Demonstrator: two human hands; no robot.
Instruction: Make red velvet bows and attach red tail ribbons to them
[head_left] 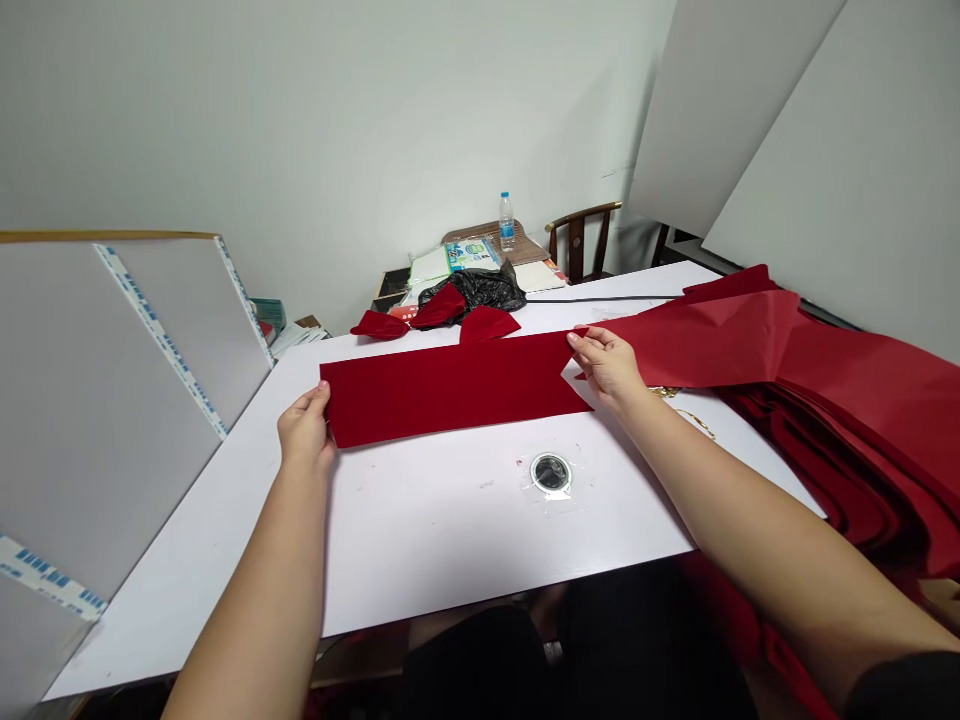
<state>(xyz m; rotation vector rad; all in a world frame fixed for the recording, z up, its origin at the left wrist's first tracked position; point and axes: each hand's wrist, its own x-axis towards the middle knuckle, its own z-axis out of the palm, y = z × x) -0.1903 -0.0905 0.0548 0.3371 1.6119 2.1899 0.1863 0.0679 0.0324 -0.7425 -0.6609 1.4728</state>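
A flat strip of dark red velvet fabric (450,388) stretches between my two hands above the white table. My left hand (306,422) pinches its left end near the upper corner. At the upper right corner, my right hand (606,362) grips the strip between thumb and fingers; that end is cut in a V notch. Behind the strip lie a red bow (386,325) and another red folded piece (489,323). Beyond my right hand, a long red fabric sheet (705,340) spreads across the table, with gold chain or cord (694,420) by its edge.
A round silver-rimmed disc (551,474) sits taped to the white table (435,530). Grey panels (135,400) stand along the left edge. At the back are a black plastic bag (480,290), a water bottle (506,225) and a wooden chair (577,245). Folded red fabric (847,480) hangs off the right.
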